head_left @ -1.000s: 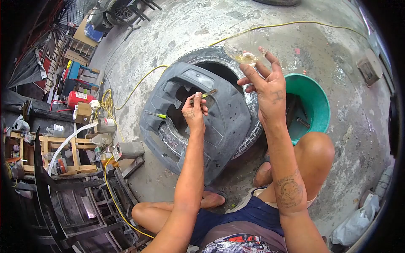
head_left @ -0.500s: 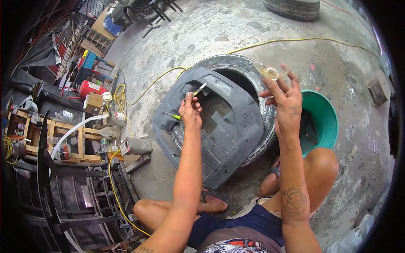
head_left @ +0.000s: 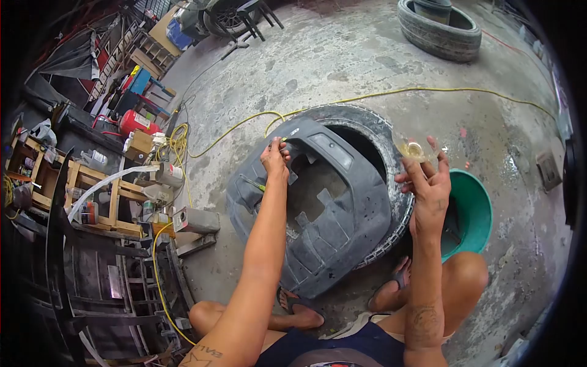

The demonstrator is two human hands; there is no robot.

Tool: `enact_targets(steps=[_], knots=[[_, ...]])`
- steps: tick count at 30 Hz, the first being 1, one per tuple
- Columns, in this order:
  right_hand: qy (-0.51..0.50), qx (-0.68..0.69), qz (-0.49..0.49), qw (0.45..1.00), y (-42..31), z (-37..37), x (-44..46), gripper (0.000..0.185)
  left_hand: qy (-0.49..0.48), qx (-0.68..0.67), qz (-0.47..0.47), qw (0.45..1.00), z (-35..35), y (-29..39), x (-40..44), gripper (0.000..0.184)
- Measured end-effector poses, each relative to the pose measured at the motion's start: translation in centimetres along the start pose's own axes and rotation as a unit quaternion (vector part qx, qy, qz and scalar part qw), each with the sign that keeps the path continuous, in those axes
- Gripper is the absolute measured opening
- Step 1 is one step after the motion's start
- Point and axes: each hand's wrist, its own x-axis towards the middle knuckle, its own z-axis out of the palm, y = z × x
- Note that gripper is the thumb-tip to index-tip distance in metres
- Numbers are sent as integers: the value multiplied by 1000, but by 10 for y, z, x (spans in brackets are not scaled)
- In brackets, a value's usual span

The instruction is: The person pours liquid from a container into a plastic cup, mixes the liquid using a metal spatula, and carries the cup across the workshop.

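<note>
A large dark grey moulded plastic panel (head_left: 339, 238) with a wide opening leans on a tyre (head_left: 382, 131) laid flat on the floor. My left hand (head_left: 275, 160) is closed in a pinch over the panel's upper edge, around a slim yellow-green tool whose pale tip (head_left: 295, 131) pokes out beyond the fingers. Just below it, another tool with a yellow-green handle (head_left: 259, 186) lies on the panel. Raised to the right of the tyre, my right hand (head_left: 429, 183) grips a small clear, yellowish round thing (head_left: 411, 149) with a whitish ring; its kind is unclear.
A green bucket (head_left: 480, 208) stands beside my right knee. A yellow cable (head_left: 428, 90) crosses the floor behind the tyre. To the left are a wooden pallet rack (head_left: 119, 202) with bottles and a red tank (head_left: 134, 122). Another tyre (head_left: 437, 40) lies at the back right.
The view has tilted up, so the scene sits lower. My left hand has shifted toward the panel's upper edge, and its tool is now mostly hidden. My right hand still holds the clear round thing.
</note>
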Motion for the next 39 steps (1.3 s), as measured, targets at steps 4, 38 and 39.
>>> enact_targets(steps=[4, 38, 39], knots=[[6, -22, -1, 1000, -2, 5, 1, 66, -8, 15, -14, 1000, 7, -7, 11, 17], [-31, -19, 2, 999, -11, 16, -13, 64, -31, -48, -17, 998, -8, 32, -16, 18], [-36, -17, 0, 999, -12, 17, -15, 64, -41, -51, 1, 998, -14, 46, -28, 19]])
